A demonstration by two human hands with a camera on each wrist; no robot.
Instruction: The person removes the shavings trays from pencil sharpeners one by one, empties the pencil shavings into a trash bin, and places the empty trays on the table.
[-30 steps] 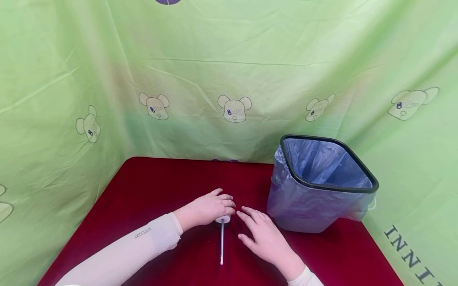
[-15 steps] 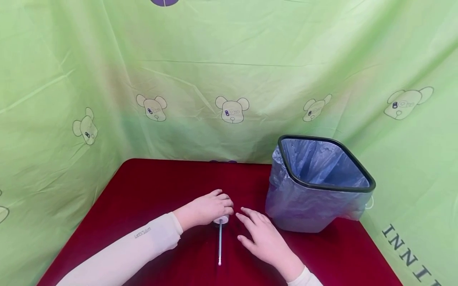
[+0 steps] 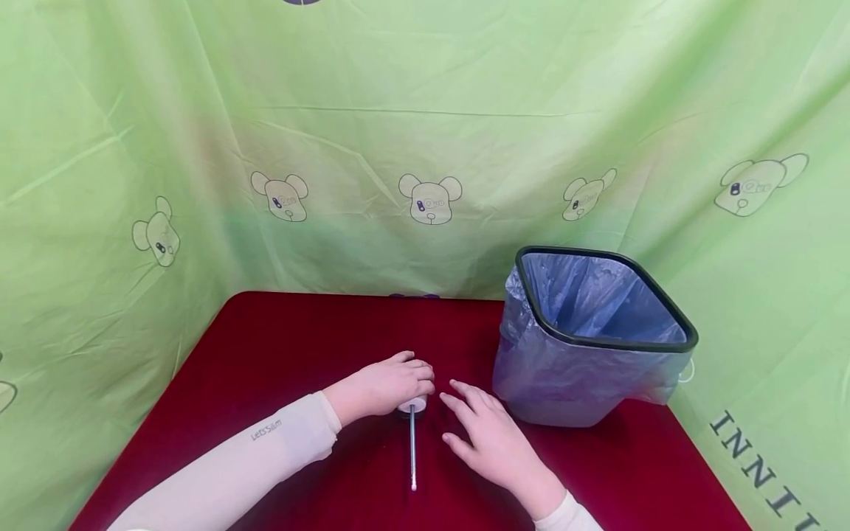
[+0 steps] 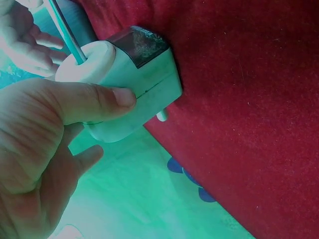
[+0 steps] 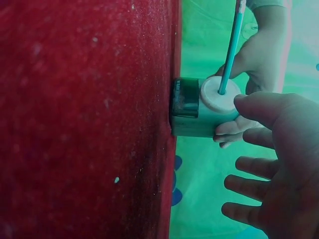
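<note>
Counter (image 3: 279,346): red cloth; carries a lined bin (image 3: 591,339).
Left hand (image 3: 381,387): fingers curled round the sharpener (image 4: 124,84) at the counter's middle, beside the bin.
Right hand (image 3: 494,442): fingers straight, flat, empty.
Pencil (image 3: 412,446): seated in the sharpener.
Technique: brace the sharpener firmly, feed the pencil straight.
Wrist views: show the sharpener's dark window, hidden from the head view.
</note>
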